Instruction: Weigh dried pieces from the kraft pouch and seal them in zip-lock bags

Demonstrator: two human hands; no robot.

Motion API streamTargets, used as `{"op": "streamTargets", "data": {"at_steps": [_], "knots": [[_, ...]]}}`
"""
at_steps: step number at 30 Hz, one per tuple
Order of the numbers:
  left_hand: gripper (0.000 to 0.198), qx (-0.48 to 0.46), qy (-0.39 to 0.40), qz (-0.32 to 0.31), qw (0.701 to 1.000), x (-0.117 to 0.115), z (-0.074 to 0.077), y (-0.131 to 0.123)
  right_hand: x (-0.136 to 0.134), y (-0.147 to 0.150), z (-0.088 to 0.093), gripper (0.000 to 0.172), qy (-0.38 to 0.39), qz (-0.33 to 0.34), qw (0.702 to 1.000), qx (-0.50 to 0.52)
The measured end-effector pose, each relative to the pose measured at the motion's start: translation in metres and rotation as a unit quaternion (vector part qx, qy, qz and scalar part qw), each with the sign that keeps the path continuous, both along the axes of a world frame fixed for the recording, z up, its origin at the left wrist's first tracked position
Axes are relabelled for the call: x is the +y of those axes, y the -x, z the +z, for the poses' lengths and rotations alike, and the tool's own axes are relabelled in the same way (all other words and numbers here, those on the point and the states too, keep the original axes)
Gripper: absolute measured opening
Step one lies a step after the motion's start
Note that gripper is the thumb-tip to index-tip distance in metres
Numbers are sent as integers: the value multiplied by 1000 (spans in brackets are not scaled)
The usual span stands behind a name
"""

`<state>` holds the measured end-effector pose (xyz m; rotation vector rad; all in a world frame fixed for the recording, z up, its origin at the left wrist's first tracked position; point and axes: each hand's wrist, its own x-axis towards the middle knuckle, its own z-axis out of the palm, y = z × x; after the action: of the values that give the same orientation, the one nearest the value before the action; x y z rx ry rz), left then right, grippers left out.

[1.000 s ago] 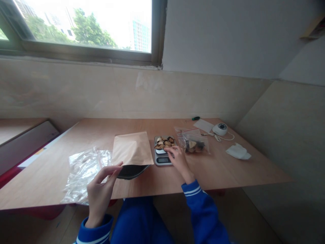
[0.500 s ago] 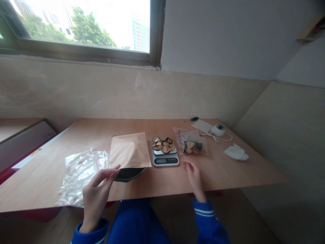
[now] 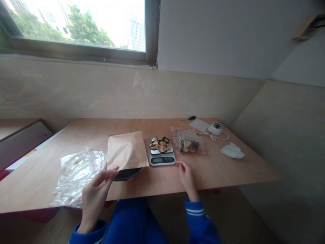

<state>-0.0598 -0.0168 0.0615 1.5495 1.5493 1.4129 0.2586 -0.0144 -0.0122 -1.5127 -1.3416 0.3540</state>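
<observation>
At the left, my left hand (image 3: 98, 189) pinches the lower left corner of a brown kraft paper bag (image 3: 127, 150) between thumb and fingertips. The bag lies on the table, its mouth towards me and parted, showing a dark inside (image 3: 128, 174). Just right of it is a small digital kitchen scale (image 3: 162, 160), its display too small to read. Several dried mushroom slices (image 3: 161, 144) lie on its metal plate. My right hand (image 3: 186, 174) rests at the scale's near right corner, fingers curled together; whether they touch it I cannot tell.
Clear plastic bags (image 3: 76, 176) lie crumpled at the left. Right of the scale is a zip bag (image 3: 189, 144) with dried pieces inside. Farther right are a green-handled screwdriver (image 3: 192, 118), a white card (image 3: 199, 125), a white dome camera (image 3: 215, 128) with cable, and a crumpled tissue (image 3: 232, 151).
My right hand has moved slightly left, closer to the scale's corner. My left hand keeps its pinch on the paper bag. The whole view has shifted a little.
</observation>
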Motion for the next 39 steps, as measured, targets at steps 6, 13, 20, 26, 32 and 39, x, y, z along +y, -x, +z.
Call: {"op": "streamTargets", "data": {"at_steps": [6,13,20,26,32,39], "knots": [[20,95,-16,37,995,18,-11,12,-1,1,1,25,-11,-2,999,-37],[21,181,-27,25,983,31,-21,25,25,12,21,28,-15,-19,993,-114],[29,225,-4,120,967,25,-19,51,71,21,40,29,10,-51,962,-267],[40,306,16,136,942,41,-30,89,75,9,35,22,12,-50,958,-281],[52,384,221,89,892,44,-28,91,57,1,40,22,-7,-58,967,-250],[51,361,234,101,897,40,-3,90,6,-40,31,28,-68,-127,962,-232]]}}
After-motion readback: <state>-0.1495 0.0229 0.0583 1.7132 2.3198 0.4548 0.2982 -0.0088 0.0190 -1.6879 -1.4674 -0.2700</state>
